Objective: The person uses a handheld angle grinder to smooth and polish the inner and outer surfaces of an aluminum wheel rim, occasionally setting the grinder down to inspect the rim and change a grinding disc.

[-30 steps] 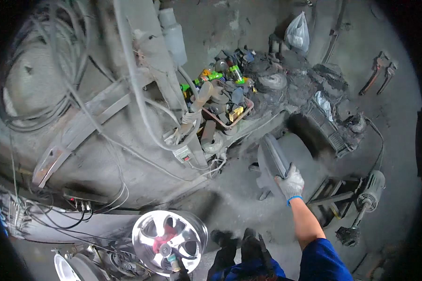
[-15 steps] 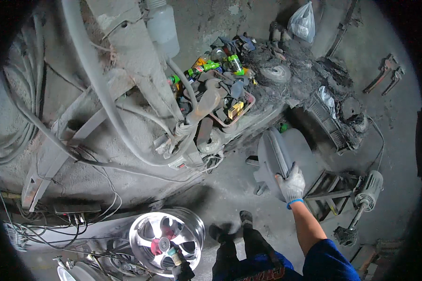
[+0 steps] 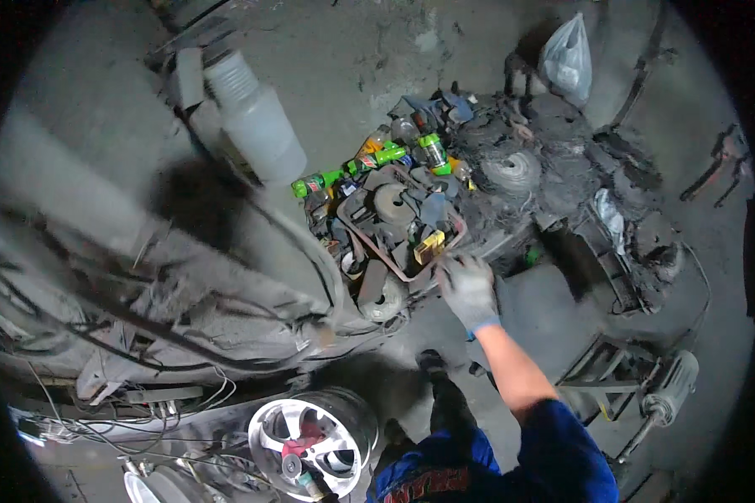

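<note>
My gloved right hand [image 3: 470, 293] at tray [image 3: 376, 249] corner, just beside yellow box [image 3: 429, 247] lying inside. Fingers blurred; cannot tell if grasping. Tray presumably keeps loose discs [image 3: 393, 204] together. Alloy wheel [image 3: 270, 437] sits spokes upward, presumably sparing bright face. Left hand out of view.

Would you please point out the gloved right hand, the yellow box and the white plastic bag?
Gloved right hand [image 3: 470, 293], head view: back of glove.
Yellow box [image 3: 429, 247], head view: yellow face.
White plastic bag [image 3: 569, 67], head view: bulging middle.
</note>
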Demonstrator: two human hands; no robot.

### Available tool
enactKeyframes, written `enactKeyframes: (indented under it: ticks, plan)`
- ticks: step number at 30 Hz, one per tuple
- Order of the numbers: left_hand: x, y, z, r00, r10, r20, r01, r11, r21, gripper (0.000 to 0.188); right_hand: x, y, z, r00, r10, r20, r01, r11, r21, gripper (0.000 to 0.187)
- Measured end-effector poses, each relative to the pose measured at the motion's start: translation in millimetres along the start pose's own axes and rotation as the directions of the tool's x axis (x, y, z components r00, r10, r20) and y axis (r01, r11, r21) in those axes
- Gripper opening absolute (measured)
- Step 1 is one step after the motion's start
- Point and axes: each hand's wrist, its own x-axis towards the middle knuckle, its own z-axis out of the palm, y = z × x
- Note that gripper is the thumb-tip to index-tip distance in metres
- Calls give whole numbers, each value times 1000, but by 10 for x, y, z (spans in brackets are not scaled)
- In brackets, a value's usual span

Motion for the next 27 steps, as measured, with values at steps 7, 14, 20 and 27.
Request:
enactKeyframes:
  ticks: [7, 14, 20, 27]
  plan:
    - [-72, 614, 143, 999, -48, -23, 48, 999, -2, 55, 1012, 304, 1507, 760, 192, 621, 227, 816, -531, 16]
    - [-25, 804, 157, 998, -55, -15, 54, 998, -26, 55, 917, 460, 1765, 905, 243, 350, -58, 884, -464, 20]
    - [-56, 709, 97, 997, -72, -21, 71, 996, -47, 55, 1103, 60, 1283, 940, 296, 172, -243, 931, -273, 22]
    - [6, 778, 189, 999, -35, 12, 36, 998, -53, 55, 1049, 632, 1035, 546, 537, 643, -575, -317, 754, 23]
